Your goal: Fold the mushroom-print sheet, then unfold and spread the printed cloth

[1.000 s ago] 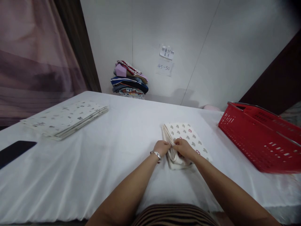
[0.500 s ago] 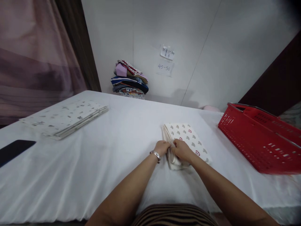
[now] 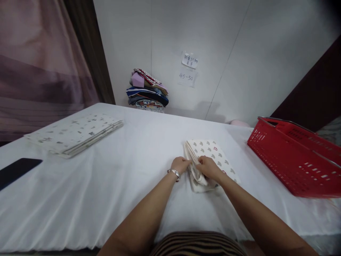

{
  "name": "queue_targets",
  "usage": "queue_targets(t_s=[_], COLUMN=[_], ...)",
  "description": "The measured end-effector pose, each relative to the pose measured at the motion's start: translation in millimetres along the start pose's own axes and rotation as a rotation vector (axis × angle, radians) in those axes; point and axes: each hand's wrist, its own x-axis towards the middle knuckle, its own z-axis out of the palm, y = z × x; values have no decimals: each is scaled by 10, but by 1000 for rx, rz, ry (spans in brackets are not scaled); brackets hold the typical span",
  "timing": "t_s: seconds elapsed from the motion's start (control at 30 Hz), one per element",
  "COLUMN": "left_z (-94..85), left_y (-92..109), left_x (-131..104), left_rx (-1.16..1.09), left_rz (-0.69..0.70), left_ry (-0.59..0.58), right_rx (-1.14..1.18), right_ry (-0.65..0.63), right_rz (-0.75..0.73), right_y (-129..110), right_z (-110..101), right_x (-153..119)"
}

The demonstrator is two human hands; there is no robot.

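Observation:
A folded cream cloth (image 3: 226, 164) with grey and red printed motifs lies on the white-covered table in front of me. Its left side shows several stacked layers. My left hand (image 3: 180, 166), with a silver bracelet at the wrist, pinches the layers at that left edge. Just to its right, my right hand (image 3: 209, 167) grips the upper layers and has them lifted and bent over to the right. The fingertips of both hands are partly hidden by the cloth and by the hands themselves.
A red plastic basket (image 3: 290, 156) stands on the right. On the left lie a folded patterned cloth (image 3: 74, 133) and a dark flat object (image 3: 18, 170). Folded textiles (image 3: 147, 89) are piled by the wall beyond the table (image 3: 133, 199), near paper signs (image 3: 186, 76).
My right hand has moved slightly right, pulling the upper layers of the cloth over with it. My left hand has shifted a little left and up along the edge.

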Motion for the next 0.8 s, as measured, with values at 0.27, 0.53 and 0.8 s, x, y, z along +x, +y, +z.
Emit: queue_targets(t_s=[0.27,0.53,0.8], left_z=[82,98,99], left_y=[-32,-22,-53], left_x=[10,-1,11], left_rx=[71,39,56], left_rz=[60,50,83], left_ry=[-35,-4,9], right_rx=[-44,-71,-110], right_ry=[14,11,-7], right_rz=[-25,-36,-15], right_y=[-91,-109,-155], right_z=[65,78,134], right_x=[-15,-11,-28])
